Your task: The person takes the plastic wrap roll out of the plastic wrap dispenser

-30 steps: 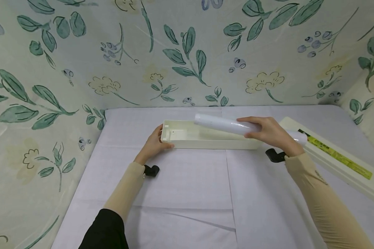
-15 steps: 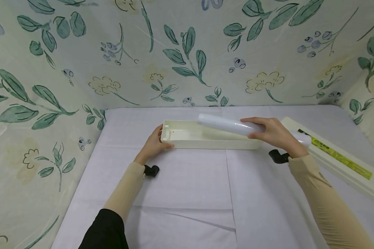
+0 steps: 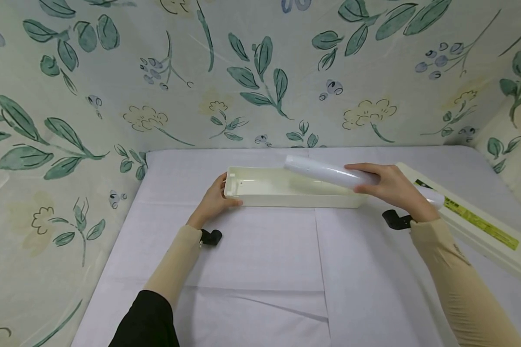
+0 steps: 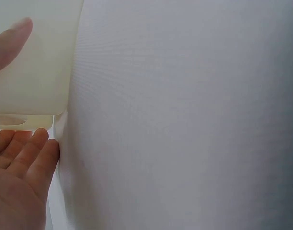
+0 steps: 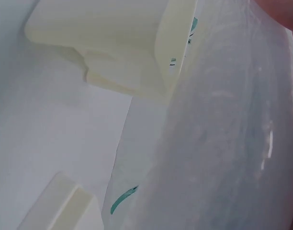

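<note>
In the head view a long cream plastic box (image 3: 286, 200) without a lid lies on the white cloth. My left hand (image 3: 212, 203) holds its left end; the left wrist view shows the thumb (image 4: 12, 45) against the front wall and the fingers (image 4: 34, 160) at the end. A glossy whitish roll of cling film (image 3: 323, 173) is in my right hand (image 3: 392, 189), thumb on the near side and fingers over the far side. The roll hangs tilted above the box's right half, left end higher. In the right wrist view the roll (image 5: 223, 124) fills the right side.
A long cream lid (image 3: 495, 246) with a yellow label (image 3: 482, 222) lies slanted at the right, partly behind the right hand and roll. White cloth (image 3: 260, 255) covers the table. A floral curtain (image 3: 260, 72) rises behind and at the sides.
My right hand and the roll have moved to the right, and the roll tilts slightly more. The left hand and the box have stayed in place.
</note>
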Demonstrator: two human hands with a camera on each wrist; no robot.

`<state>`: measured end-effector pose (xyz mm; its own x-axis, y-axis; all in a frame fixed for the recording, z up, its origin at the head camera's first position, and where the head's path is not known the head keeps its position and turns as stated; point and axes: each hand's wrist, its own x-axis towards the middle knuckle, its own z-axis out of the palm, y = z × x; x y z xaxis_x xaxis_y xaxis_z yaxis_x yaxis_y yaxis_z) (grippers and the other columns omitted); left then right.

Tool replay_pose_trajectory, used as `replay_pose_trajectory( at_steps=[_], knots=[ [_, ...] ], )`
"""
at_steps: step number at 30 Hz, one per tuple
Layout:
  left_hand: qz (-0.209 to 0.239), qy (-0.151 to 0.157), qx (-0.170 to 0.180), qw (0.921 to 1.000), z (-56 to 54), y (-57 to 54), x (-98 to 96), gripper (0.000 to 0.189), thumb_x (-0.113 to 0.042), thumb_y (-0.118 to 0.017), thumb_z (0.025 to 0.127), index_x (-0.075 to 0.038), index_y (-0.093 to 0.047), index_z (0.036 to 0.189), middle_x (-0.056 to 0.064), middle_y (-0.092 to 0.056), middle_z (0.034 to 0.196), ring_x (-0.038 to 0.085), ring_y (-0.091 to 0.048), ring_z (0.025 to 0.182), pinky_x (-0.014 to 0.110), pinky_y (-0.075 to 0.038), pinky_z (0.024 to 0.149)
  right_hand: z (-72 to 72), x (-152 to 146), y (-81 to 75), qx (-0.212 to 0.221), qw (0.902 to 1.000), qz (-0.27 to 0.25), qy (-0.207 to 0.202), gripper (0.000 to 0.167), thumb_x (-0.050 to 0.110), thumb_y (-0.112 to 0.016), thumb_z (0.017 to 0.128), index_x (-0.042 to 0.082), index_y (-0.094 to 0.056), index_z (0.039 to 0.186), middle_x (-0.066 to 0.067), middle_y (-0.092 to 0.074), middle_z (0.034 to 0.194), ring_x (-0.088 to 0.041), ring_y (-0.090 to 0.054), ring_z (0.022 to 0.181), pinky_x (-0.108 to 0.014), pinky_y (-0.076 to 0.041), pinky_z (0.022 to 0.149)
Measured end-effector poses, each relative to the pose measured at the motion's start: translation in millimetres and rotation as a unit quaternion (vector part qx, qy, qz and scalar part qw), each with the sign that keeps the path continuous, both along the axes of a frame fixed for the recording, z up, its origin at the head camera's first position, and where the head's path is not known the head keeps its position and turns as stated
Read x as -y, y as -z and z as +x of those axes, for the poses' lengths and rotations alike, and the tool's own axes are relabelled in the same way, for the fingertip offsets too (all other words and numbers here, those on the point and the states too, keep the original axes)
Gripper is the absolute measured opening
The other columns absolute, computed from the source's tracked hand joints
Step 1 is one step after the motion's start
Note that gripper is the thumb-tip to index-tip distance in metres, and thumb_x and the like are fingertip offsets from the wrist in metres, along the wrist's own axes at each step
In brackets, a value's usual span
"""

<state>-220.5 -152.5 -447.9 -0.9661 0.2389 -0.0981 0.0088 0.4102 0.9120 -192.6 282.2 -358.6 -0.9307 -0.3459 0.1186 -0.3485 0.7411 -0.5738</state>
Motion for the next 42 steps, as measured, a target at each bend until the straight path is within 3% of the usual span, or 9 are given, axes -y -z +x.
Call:
replay_pose_trajectory(
  at_steps=[15,24,42],
  knots=[
    [0.006,-0.004,0.003,1.0,0.2,-0.1,-0.4,0.102,-0.009,-0.082,0.074,-0.009,-0.017,0.152,0.015,-0.033,0.148,0.032,-0.035,0.133,0.044,-0.035,0.105,7.4,-13,1.2,-0.013,0.9999,0.006,0.009,0.052,0.014,-0.076,0.082,0.013,-0.06,0.131,-0.021,-0.055,0.131,-0.037,-0.054,0.114,-0.052,-0.042,0.088],
    [0.023,-0.001,0.004,0.9997,-0.3,1.0,-0.1,0.104,-0.007,-0.083,0.073,-0.008,-0.017,0.152,0.016,-0.033,0.148,0.032,-0.036,0.132,0.045,-0.035,0.104,11.8,-21,1.0,0.006,0.9994,0.02,0.028,0.054,0.015,-0.076,0.083,0.014,-0.058,0.134,-0.024,-0.054,0.13,-0.041,-0.052,0.111,-0.057,-0.041,0.087],
    [0.017,-0.003,0.007,0.9998,0.3,-0.7,0.1,0.104,-0.009,-0.084,0.073,-0.009,-0.017,0.152,0.015,-0.032,0.149,0.032,-0.034,0.134,0.044,-0.035,0.105,19.3,-34,3.9,0.013,0.9987,0.014,0.048,0.055,0.018,-0.077,0.083,0.016,-0.058,0.134,-0.019,-0.054,0.129,-0.034,-0.05,0.107,-0.049,-0.043,0.081]
  ],
)
